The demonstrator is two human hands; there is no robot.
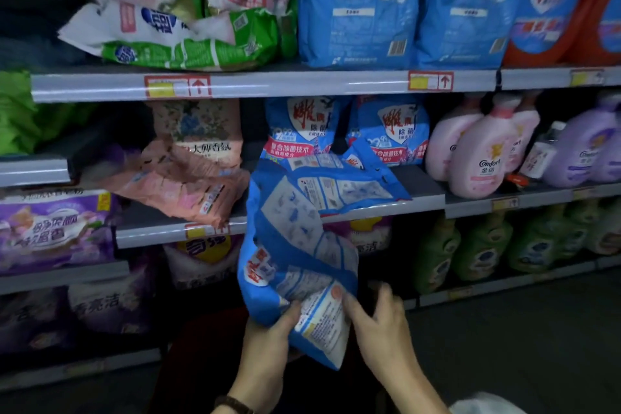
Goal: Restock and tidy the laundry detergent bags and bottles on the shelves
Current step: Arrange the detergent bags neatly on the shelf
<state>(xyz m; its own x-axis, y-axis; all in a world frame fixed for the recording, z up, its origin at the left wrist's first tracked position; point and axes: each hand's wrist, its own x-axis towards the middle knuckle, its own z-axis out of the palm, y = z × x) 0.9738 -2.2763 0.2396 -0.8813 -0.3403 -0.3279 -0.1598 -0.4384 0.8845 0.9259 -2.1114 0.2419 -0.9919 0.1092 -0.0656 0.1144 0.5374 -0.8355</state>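
head view, crumpled blue detergent bag sagging off shelf, left hand and right hand fingers gripping its bottom

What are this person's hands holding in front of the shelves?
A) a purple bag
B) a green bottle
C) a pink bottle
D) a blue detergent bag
D: the left hand and right hand both grip the lower end of the blue detergent bag.
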